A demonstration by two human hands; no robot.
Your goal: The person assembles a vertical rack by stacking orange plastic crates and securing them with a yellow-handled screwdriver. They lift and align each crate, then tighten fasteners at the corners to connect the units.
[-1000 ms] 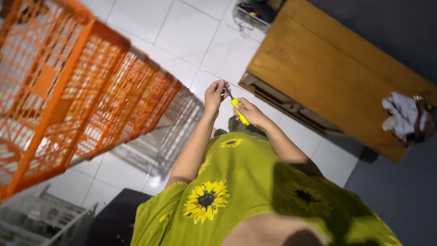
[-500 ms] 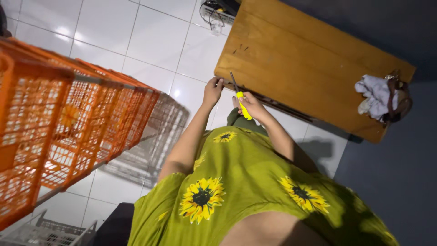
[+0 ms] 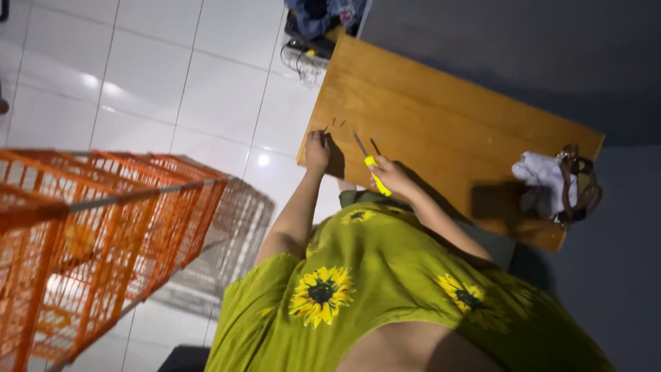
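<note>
Head view — downward, tilted, seemingly near.

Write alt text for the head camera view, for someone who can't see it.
A person in a green sunflower garment holds a yellow-handled screwdriver in the right hand, while the left hand rests at the edge of a wooden table. An orange crate rack stands left.

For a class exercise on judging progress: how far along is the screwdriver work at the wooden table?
Done: small dark pieces lie loose near the wooden table edge. In hand: the right hand holds a yellow-handled screwdriver, tip over the tabletop; the left hand rests by the pieces. Left: unclear, since nothing being fastened shows.
</note>
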